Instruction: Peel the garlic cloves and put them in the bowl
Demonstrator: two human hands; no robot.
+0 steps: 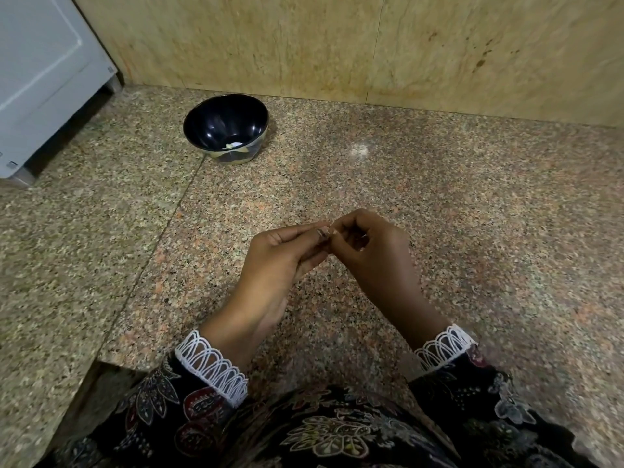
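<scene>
Garlic clove (325, 233) pinched between fingers of left hand (283, 261) and right hand (371, 251), bowl (225, 127) well apart.

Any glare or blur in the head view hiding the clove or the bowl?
Head view: glare spot on the counter right of the bowl; right hand slightly motion-blurred; both hands' fingertips hide the clove; wide-angle lens bends the edges.

I stand at a speckled granite counter (439, 204) with a seam (175, 211) running across its left part. Behind it rises a beige stone wall (337, 45), stained at the right. A white appliance (44, 79) sits at the far left. A spot of light glints on the granite (359, 150).
</scene>
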